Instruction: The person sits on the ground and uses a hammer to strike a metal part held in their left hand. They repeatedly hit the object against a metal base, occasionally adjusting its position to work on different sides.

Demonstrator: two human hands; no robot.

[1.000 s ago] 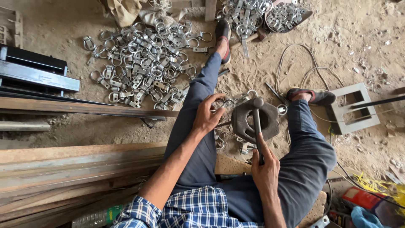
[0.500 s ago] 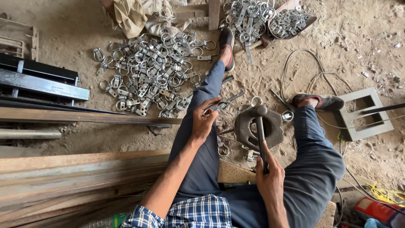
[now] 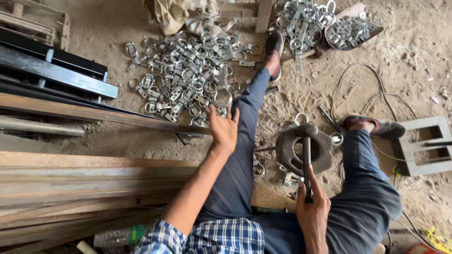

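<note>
Left hand (image 3: 224,129) is released, fingers spread, beside the clamp pile (image 3: 188,75); right hand (image 3: 311,211) grasps the hammer (image 3: 307,155) over the iron block (image 3: 303,149) — a loose swing could glance off onto the knee.

A: What blocks the left hand (image 3: 223,129)?

B: Just ahead of its fingers lies a heap of metal rings (image 3: 186,70), spread wide with little bare ground between pieces. To its left, a long rusty bar (image 3: 94,113) and stacked planks (image 3: 70,188) close that side off.

A: And the right hand (image 3: 311,211)?

B: Ahead of it the hammer (image 3: 307,155) lies over the iron block (image 3: 303,148), with loose rings just beside. The legs hem it in on both sides.

A: Any open path?

B: Beyond the block, sandy ground opens out, crossed only by a thin wire (image 3: 358,82). A concrete block (image 3: 423,146) stands far right.
</note>
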